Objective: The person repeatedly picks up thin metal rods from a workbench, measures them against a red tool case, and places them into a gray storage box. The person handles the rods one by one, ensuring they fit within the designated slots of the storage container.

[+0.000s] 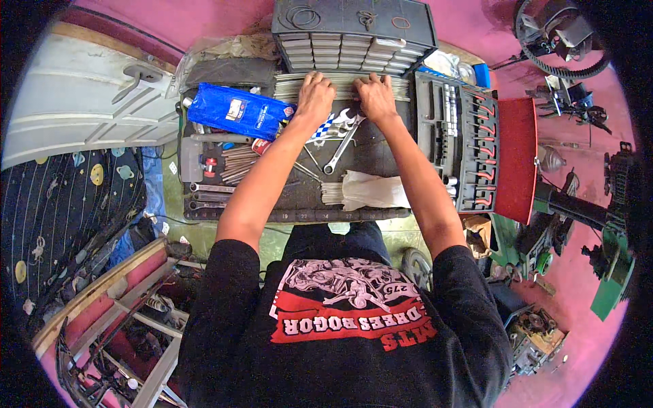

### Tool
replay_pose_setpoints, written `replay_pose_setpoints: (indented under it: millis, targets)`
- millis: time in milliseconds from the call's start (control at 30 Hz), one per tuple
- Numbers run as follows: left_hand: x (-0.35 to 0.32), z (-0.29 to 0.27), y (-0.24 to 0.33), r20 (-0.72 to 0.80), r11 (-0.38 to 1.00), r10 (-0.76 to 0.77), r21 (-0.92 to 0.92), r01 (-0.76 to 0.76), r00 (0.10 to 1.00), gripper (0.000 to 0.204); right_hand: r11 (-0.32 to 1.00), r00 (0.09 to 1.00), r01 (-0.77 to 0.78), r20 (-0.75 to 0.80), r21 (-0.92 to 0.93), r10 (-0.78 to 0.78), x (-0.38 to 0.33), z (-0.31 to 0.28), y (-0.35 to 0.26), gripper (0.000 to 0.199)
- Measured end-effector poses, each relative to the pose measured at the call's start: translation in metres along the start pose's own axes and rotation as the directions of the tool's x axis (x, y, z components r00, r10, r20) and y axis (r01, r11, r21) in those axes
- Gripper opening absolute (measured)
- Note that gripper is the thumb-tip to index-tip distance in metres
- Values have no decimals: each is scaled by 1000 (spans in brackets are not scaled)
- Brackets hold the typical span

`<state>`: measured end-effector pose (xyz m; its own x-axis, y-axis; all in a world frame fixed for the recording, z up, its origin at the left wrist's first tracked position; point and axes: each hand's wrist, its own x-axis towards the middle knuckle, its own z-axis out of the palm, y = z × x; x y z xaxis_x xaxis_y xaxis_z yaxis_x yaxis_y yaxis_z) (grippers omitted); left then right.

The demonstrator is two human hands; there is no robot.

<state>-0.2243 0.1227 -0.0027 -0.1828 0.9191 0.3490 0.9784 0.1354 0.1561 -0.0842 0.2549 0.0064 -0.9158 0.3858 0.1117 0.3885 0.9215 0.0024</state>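
Rods: long bundle of thin grey metal rods (340, 84) lying crosswise at the far edge of the dark tool tray (381, 146), just in front of the drawer cabinet.
Left hand (314, 95): palm down, fingers spread over the rods, pressing on the bundle left of its middle; not closed around anything.
Right hand (376, 95): palm down beside the left, fingers laid flat on the same rods; thumbs near each other, hands apart by a small gap.
Drawer cabinet (354, 30): grey, rows of small pale drawers facing the hands, loose rings and wire on its top.
Wrenches (340, 132): several shiny open-ended spanners lying loose just below the wrists.
Blue pouch (238, 111): flat blue packet left of the left forearm, tilted, on the tray.
Second bundle (333, 194): more thin rods near the tray's near edge, partly under a pale cloth (374, 190).
Socket case (469, 146): open grey case with red lid to the right, sockets and hex keys in rows.
Left side: more spanners (211, 194) and a short rod bundle (238, 163) on the tray.
Floor: pink, with a toothed belt (564, 41) at upper right.
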Motion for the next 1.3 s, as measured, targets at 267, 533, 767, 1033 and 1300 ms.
replay_pose_setpoints:
  millis: [267, 533, 767, 1033, 1300]
  targets:
    - [1, -8, 0, 65, 989, 88, 113, -95, 994, 13, 1000, 1000, 3, 29, -13, -3, -1, -4, -2, 22]
    - [2, -11, 2, 36, 988, 96, 122, -99, 995, 16, 998, 998, 36, -42, -51, -38, -6, -9, 1, 17]
    - [6, -29, 15, 65, 982, 146, 114, -152, 987, 15, 998, 1000, 9, -28, -58, -11, -22, -33, 11, 19]
    - [4, -63, 33, 22, 964, 229, 130, -230, 973, 14, 994, 1000, 13, 9, -107, -12, -54, -54, 45, 23]
    - [4, -85, 46, 2, 973, 175, 151, -173, 985, 14, 999, 984, 4, -175, -47, -12, -97, -59, 81, 21]
